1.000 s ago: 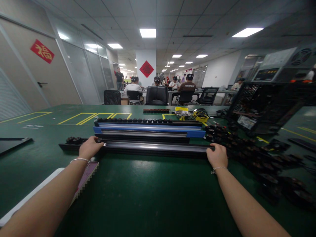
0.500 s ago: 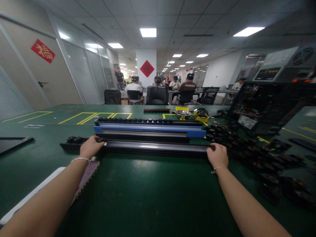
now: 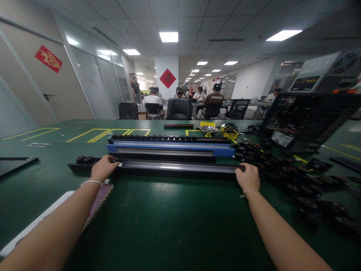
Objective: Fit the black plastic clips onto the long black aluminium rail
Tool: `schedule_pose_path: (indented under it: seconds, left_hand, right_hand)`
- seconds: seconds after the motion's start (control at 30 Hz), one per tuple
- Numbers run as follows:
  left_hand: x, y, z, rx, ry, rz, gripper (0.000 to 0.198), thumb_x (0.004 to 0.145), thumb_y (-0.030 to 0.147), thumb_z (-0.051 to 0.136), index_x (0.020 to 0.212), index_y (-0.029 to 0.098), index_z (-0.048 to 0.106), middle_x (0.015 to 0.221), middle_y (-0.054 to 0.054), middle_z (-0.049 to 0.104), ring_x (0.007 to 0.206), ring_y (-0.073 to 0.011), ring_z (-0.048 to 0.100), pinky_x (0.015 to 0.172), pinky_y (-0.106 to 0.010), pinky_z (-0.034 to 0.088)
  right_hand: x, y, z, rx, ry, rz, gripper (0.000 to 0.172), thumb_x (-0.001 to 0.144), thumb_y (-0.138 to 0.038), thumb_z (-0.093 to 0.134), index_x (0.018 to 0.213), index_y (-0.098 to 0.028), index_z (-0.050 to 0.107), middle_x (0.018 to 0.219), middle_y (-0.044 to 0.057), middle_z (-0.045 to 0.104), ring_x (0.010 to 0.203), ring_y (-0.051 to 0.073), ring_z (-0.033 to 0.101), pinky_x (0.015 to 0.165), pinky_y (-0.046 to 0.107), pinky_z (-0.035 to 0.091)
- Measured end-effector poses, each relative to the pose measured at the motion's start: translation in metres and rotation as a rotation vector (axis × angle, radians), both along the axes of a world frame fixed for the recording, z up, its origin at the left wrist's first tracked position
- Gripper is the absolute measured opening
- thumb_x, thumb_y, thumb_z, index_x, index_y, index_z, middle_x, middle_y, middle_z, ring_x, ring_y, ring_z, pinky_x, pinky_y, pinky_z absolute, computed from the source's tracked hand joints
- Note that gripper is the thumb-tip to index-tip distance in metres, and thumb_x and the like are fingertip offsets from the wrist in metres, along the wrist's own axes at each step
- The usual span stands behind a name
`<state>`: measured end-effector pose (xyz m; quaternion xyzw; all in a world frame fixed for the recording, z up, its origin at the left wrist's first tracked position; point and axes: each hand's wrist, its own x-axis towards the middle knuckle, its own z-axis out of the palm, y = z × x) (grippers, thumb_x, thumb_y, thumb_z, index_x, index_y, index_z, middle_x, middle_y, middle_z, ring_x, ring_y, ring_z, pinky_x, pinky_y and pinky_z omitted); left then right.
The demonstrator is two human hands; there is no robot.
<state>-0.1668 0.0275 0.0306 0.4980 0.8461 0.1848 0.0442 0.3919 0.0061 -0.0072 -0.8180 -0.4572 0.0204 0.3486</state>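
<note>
A long black rail [image 3: 177,168] with a shiny grey strip along its top lies crosswise on the green table in front of me. My left hand [image 3: 103,168] is closed on it left of the middle, thumb and fingers at the edge of the strip. At its right end my right hand [image 3: 248,177] grips it, with the fingertips partly hidden. Several small dark parts [image 3: 87,159] sit in the rail's left end. Just behind lie a blue rail [image 3: 222,151] and a black rail topped with a row of small dark parts [image 3: 158,137].
A heap of small black parts [image 3: 299,178] spreads over the table's right side, near an open computer case [image 3: 304,120]. A metal bowl [image 3: 209,129] stands at the back. A white-edged flat object [image 3: 42,220] lies under my left forearm. People sit at desks beyond.
Almost nothing differs. My right hand has shifted very slightly to the left at the rail's end; my left hand keeps its place.
</note>
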Motion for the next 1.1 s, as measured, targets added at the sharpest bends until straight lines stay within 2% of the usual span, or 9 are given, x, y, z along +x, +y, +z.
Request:
schedule_pose_path:
  seconds: [0.43,0.7,0.8,0.9,1.1]
  left_hand:
    - [-0.0024,-0.0006,-0.0007,0.012,0.009,-0.024,0.052,0.077,0.049,0.052,0.117,0.015,0.053,0.124,-0.013,0.06,0.113,-0.03,0.056,0.09,-0.037,0.043]
    - [-0.0053,-0.0044,-0.003,0.039,0.025,-0.047,0.056,0.078,0.054,0.05,0.119,0.015,0.053,0.124,-0.012,0.061,0.112,-0.0263,0.058,0.09,-0.033,0.044]
    - [-0.0065,-0.0045,-0.0055,0.026,0.047,-0.043,0.061,0.078,0.055,0.048,0.12,0.011,0.054,0.122,-0.016,0.061,0.113,-0.0296,0.056,0.091,-0.035,0.044]
    - [-0.0069,-0.004,-0.0074,-0.003,0.069,-0.041,0.058,0.078,0.056,0.047,0.112,0.011,0.061,0.118,-0.018,0.064,0.113,-0.0326,0.056,0.092,-0.037,0.043]
    - [-0.0073,-0.0027,-0.0059,-0.053,0.08,-0.032,0.061,0.078,0.06,0.043,0.11,0.013,0.064,0.11,-0.016,0.067,0.107,-0.0317,0.06,0.086,-0.035,0.046]
  right_hand:
    - [0.0029,0.0028,-0.0059,0.061,-0.008,0.006,0.037,0.072,-0.028,0.046,0.105,-0.021,0.062,0.115,0.009,0.049,0.094,0.022,0.055,0.087,0.036,0.044]
    - [0.0026,0.0021,-0.0045,0.045,-0.005,0.008,0.038,0.072,-0.029,0.047,0.106,-0.021,0.062,0.117,0.009,0.048,0.093,0.022,0.056,0.083,0.035,0.045]
    - [0.0023,0.0014,-0.004,0.04,-0.01,0.006,0.038,0.073,-0.03,0.046,0.107,-0.02,0.061,0.118,0.009,0.048,0.093,0.022,0.056,0.082,0.035,0.045]
    - [0.002,0.0012,-0.004,0.036,-0.011,0.01,0.039,0.073,-0.03,0.046,0.107,-0.02,0.061,0.118,0.01,0.048,0.093,0.022,0.056,0.082,0.035,0.045]
    - [0.0021,0.0016,-0.0043,0.05,-0.013,0.003,0.038,0.073,-0.03,0.046,0.106,-0.02,0.062,0.117,0.01,0.048,0.094,0.022,0.056,0.083,0.035,0.045]
